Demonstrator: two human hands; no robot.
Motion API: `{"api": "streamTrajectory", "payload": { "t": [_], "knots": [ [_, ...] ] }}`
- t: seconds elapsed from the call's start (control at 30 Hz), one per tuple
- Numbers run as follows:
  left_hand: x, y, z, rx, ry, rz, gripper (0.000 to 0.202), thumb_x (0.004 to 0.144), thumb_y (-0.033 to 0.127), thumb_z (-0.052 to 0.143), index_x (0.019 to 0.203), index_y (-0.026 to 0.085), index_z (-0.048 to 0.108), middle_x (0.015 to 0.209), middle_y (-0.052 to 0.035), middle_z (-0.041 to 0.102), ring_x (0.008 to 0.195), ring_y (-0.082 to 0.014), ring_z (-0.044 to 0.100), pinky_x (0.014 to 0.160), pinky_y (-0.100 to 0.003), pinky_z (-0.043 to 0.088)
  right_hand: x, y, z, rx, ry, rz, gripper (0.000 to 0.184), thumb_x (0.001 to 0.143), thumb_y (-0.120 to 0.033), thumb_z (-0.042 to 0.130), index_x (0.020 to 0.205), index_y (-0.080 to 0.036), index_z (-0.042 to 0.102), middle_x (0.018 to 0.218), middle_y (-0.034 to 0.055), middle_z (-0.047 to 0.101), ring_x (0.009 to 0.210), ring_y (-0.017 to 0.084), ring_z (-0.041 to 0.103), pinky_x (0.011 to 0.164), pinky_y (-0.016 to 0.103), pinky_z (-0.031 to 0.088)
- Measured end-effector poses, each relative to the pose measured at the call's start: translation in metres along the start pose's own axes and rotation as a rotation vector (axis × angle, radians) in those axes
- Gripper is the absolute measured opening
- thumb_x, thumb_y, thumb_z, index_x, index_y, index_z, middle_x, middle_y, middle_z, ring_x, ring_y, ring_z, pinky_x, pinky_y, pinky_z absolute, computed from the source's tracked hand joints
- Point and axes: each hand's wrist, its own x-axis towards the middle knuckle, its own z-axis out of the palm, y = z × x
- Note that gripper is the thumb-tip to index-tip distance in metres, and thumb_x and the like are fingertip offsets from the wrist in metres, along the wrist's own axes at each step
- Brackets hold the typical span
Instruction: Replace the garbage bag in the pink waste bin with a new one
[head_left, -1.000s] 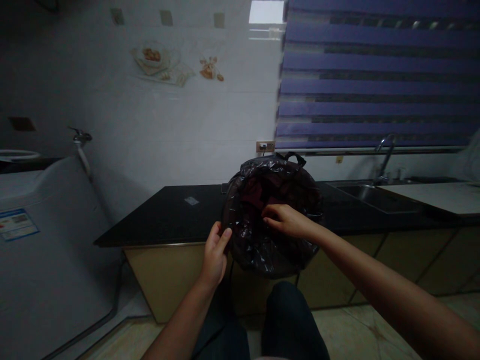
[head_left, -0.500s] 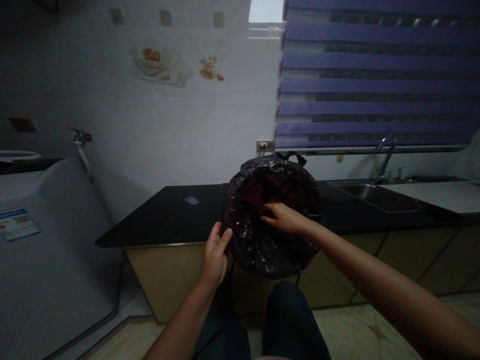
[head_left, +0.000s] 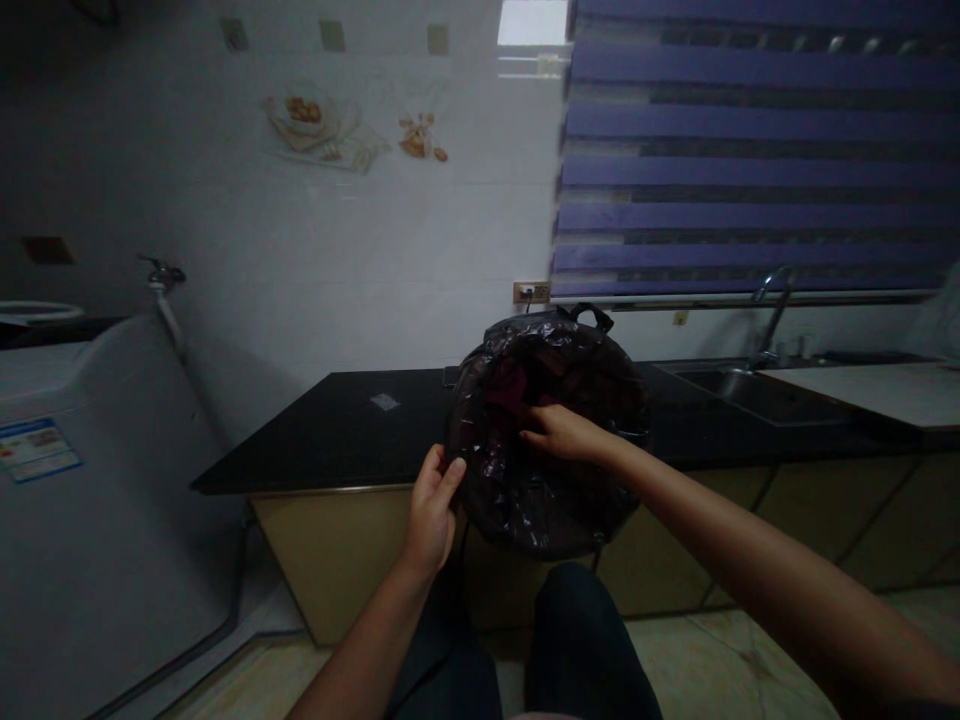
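Observation:
A round bin (head_left: 551, 530) lined with a shiny black plastic bag is tipped toward me in front of the counter, its mouth facing me. My left hand (head_left: 433, 505) grips the left side of its rim, thumb over the bag's edge. Inside the mouth is my right hand (head_left: 562, 435), fingers curled inward near a dark red piece (head_left: 510, 388) on the upper left of the liner. Whether those fingers pinch anything is too dark to make out. A black loop handle (head_left: 592, 315) sticks up at the bin's top.
Behind the bin runs a black countertop (head_left: 330, 430) above yellowish cabinets (head_left: 337, 560). At right are a steel sink (head_left: 750, 385), a faucet (head_left: 776, 310) and a pale board (head_left: 862, 390). A white washing machine (head_left: 112, 520) stands at left.
My right hand has shifted very slightly inside the bin. The left hand and the bin stay almost where they were.

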Motion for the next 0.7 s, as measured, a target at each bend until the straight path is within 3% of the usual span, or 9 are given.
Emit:
{"api": "streamTrajectory", "payload": {
  "t": [0.7],
  "knots": [
    [-0.001, 0.001, 0.002, 0.012, 0.001, -0.009, 0.025, 0.071, 0.034, 0.074, 0.084, 0.018, 0.060, 0.073, 0.0014, 0.062, 0.068, -0.0122, 0.056, 0.065, -0.022, 0.043, 0.014, 0.004, 0.006, -0.089, -0.070, 0.005, 0.033, 0.089, -0.030, 0.051, 0.112, -0.009, 0.063, 0.112, 0.0151, 0.064, 0.098, 0.022, 0.063, 0.079, 0.025, 0.046]
  ]
}}
